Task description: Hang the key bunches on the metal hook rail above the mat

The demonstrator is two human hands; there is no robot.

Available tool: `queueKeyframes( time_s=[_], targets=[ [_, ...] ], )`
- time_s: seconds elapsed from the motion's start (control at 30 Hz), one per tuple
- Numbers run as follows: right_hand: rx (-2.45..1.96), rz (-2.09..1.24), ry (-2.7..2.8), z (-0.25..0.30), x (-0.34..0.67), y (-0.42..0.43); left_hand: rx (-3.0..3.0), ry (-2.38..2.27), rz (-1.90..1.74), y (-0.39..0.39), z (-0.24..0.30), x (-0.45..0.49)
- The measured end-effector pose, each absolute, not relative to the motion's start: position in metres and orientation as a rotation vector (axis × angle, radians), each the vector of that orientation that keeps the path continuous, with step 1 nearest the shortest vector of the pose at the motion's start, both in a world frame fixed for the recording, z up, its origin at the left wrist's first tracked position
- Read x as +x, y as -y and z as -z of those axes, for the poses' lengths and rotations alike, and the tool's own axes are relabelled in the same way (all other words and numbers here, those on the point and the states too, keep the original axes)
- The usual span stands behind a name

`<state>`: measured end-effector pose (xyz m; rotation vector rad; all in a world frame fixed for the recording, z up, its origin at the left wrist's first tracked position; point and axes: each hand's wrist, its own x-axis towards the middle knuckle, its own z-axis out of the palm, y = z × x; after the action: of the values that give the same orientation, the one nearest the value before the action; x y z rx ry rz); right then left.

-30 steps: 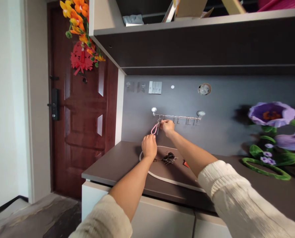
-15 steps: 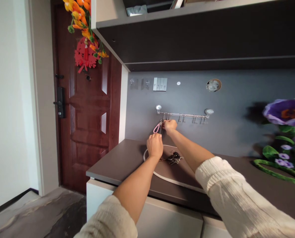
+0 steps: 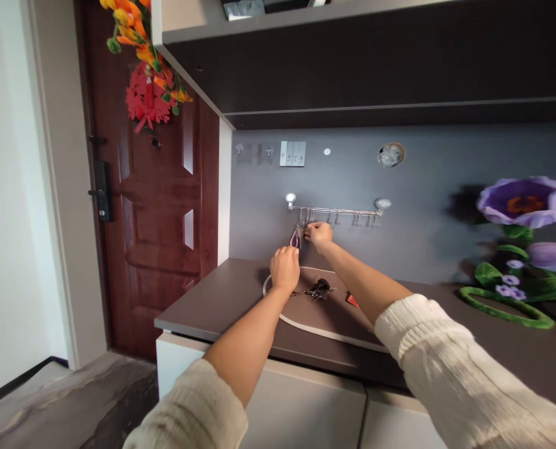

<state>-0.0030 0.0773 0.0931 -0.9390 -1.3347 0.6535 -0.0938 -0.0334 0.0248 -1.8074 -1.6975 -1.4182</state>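
A bunch of keys (image 3: 301, 232) with a pink loop strap (image 3: 294, 238) hangs below the left end of a clear hook rail (image 3: 336, 211) on the grey wall. My left hand (image 3: 284, 269) is closed at the lower end of this bunch, its fingertips at the strap and keys. Just right of the keys, my right hand (image 3: 319, 236) is under the hooks with fingers curled together. Whatever its fingertips grip is hidden. Another dark bunch of keys (image 3: 319, 289) lies below on a brown round-edged mat or tray with a pale rim (image 3: 306, 328).
A red object (image 3: 352, 300) lies beside my right forearm. Purple plush flowers (image 3: 523, 202) stand on the counter (image 3: 198, 302) at right. Overhead hangs a dark cabinet (image 3: 352, 68). Switches (image 3: 292, 153) are on the wall. At left is a red-brown door (image 3: 160, 249).
The view has shifted slightly to the right. My right hand's fingers have moved a little away from the keys, leaving more of them visible. My left hand remains at their lower end.
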Motion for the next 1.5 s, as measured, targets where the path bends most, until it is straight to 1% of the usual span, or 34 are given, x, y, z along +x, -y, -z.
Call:
queueKeyframes(
  time_s=[0.07,0.3,0.53,0.67,0.9,1.17,1.5],
  targets=[
    [-1.008,-0.682,1.281,-0.095,0.002,-0.064,-1.839,1.667,1.412,0.034,-0.024,-0.094],
    [-0.891,-0.778,1.388,-0.094,0.025,-0.020,-1.985,1.565,1.387,0.034,-0.021,-0.093],
    [-0.867,-0.775,1.488,-0.070,0.051,0.014,-2.148,1.495,1.298,0.039,-0.019,-0.090],
    [-0.934,-0.707,1.552,-0.047,0.066,0.027,-2.240,1.439,1.212,0.044,-0.018,-0.088],
    [-1.071,-0.519,1.677,-0.018,0.087,0.034,-2.389,1.438,0.938,0.051,-0.018,-0.083],
    [-1.196,-0.275,1.852,-0.017,0.085,0.037,-2.456,1.453,0.794,0.045,-0.011,-0.083],
    [-1.218,-0.159,1.918,-0.013,0.080,0.036,-2.411,1.519,0.696,0.044,-0.013,-0.085]
  ],
)
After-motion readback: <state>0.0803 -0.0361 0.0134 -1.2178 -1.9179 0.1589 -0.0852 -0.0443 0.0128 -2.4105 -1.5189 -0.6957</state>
